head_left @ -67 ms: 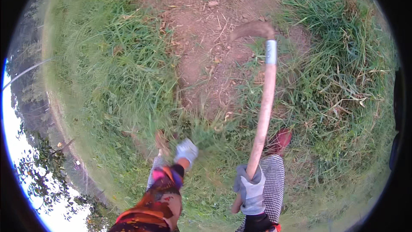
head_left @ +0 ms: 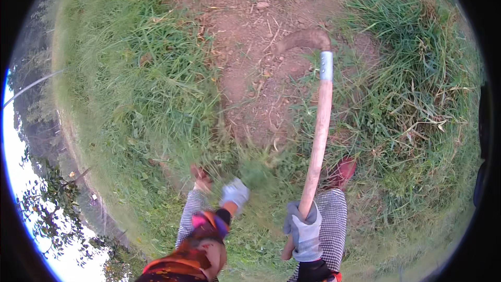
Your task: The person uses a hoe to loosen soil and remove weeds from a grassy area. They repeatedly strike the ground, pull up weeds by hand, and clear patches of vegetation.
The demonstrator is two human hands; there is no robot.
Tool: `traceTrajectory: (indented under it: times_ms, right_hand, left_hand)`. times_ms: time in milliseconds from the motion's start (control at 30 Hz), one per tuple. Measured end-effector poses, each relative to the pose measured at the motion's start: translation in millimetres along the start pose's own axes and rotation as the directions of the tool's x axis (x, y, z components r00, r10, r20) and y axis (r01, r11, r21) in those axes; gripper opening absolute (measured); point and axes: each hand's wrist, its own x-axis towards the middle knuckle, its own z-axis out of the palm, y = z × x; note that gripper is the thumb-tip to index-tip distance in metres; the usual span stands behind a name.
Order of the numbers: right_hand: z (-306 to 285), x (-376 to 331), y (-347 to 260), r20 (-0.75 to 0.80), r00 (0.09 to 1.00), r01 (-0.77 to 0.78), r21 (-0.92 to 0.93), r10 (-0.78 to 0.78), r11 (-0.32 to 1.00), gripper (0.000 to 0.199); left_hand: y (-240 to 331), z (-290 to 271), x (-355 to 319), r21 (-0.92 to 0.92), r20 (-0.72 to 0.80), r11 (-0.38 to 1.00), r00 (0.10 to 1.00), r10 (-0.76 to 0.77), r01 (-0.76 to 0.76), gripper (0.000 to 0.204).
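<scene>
My right hand (head_left: 303,232), in a grey and white work glove, is wrapped round the lower part of the long wooden handle of a sickle (head_left: 317,141). The tool stands out ahead of me, its curved, earth-brown blade (head_left: 302,39) bending left over the bare soil beyond a metal collar. My gloved left hand (head_left: 235,192) is low by my left foot, closed and smeared by motion. A blurred tuft of grass (head_left: 257,170) sticks out from its far side; the fingers themselves are partly hidden.
Reddish bare soil (head_left: 250,68) runs ahead between thick grass on the left (head_left: 151,73) and a taller clump on the right (head_left: 417,83). My red right shoe (head_left: 342,172) and brown left shoe (head_left: 200,175) stand in the grass. Trees show at the far left edge.
My left hand has shifted slightly right and nearer to me, with the blurred grass beside it. The sickle's blade end has swung a little left and nearer; my right hand keeps its grip.
</scene>
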Motion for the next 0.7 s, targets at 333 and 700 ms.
traceTrajectory:
  times_ms: [333,700]
  right_hand:
    - [10,6,12,-0.069,0.993,0.102,0.017,-0.101,0.995,0.02]
    - [6,15,79,0.009,0.998,-0.058,-0.234,0.061,0.971,0.014]
  left_hand:
    - [-45,9,-101,-0.197,-0.002,0.98,1.0,0.006,-0.006,0.05]
    - [-36,-21,-50,0.069,0.203,0.961,0.947,0.248,-0.266,0.051]
